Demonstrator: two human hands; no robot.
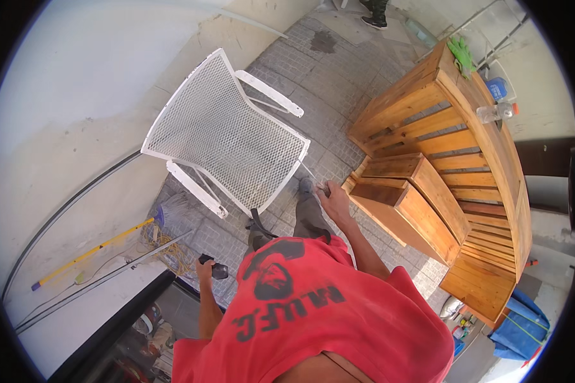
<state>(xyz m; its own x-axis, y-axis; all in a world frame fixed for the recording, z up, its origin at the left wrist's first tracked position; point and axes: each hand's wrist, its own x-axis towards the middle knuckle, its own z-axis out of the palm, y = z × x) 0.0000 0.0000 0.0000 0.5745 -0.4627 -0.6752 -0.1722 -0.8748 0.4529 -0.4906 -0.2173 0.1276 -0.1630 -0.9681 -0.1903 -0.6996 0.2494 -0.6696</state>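
A white metal mesh chair (pixel 227 127) with flat armrests stands in front of me, its paint chipped along the edges. My right hand (pixel 334 201) is closed near the chair's front corner; a thin pale rod-like piece (pixel 314 177) runs from its fingers toward the seat frame. I cannot tell what that piece is. Down at my left side, my left hand (pixel 204 270) grips a black handheld tool (pixel 218 271) with a rounded dark end, its kind unclear. A black strap (pixel 257 220) hangs between my body and the chair.
To the right are a slatted wooden bench (pixel 428 127) and wooden boxes (pixel 402 210). A bottle (pixel 497 113) and green gloves (pixel 461 56) rest on the bench. A yellow-handled mop (pixel 96 252) lies by the left wall. Another person's shoe (pixel 374 23) shows at the far end.
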